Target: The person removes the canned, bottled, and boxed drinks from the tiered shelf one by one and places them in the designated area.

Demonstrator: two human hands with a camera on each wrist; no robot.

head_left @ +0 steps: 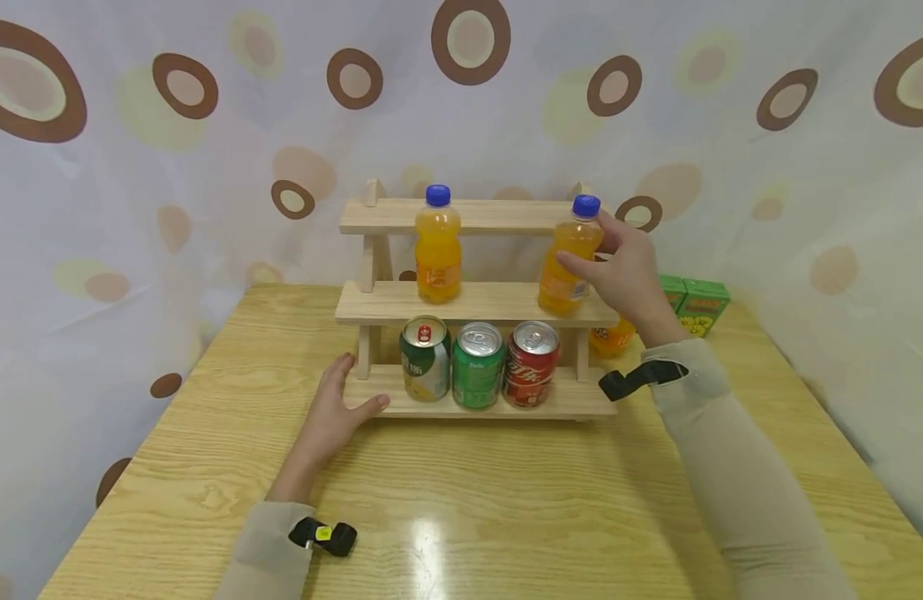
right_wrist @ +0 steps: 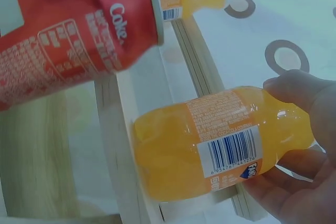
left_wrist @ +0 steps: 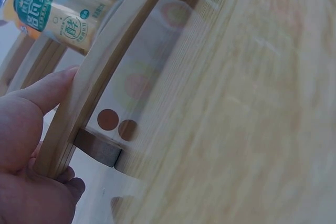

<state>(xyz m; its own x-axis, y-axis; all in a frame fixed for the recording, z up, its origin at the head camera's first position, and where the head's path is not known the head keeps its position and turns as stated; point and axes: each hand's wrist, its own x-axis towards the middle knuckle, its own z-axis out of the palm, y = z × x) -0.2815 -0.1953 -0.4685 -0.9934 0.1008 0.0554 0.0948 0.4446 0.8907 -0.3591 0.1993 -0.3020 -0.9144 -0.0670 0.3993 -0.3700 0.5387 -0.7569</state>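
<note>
My right hand (head_left: 626,271) holds an orange soda bottle (head_left: 569,267) with a blue cap around its upper part. The bottle is slightly tilted at the right end of the middle tier of a wooden display rack (head_left: 499,300); its barcode label (right_wrist: 231,150) faces the right wrist camera. A second orange soda bottle (head_left: 438,254) stands towards the left of that tier. My left hand (head_left: 333,412) grips the left end of the bottom tier, thumb on top and fingers curled around its end. A green-and-gold can (head_left: 425,358), a green can (head_left: 479,367) and a red Coke can (head_left: 532,364) stand on the bottom tier.
Behind the rack's right side, another orange bottle (head_left: 611,337) is partly hidden by my right hand. Green drink cartons (head_left: 704,304) stand beside it. The rack stands on a wood-grain table (head_left: 491,500), with a patterned curtain (head_left: 206,167) behind.
</note>
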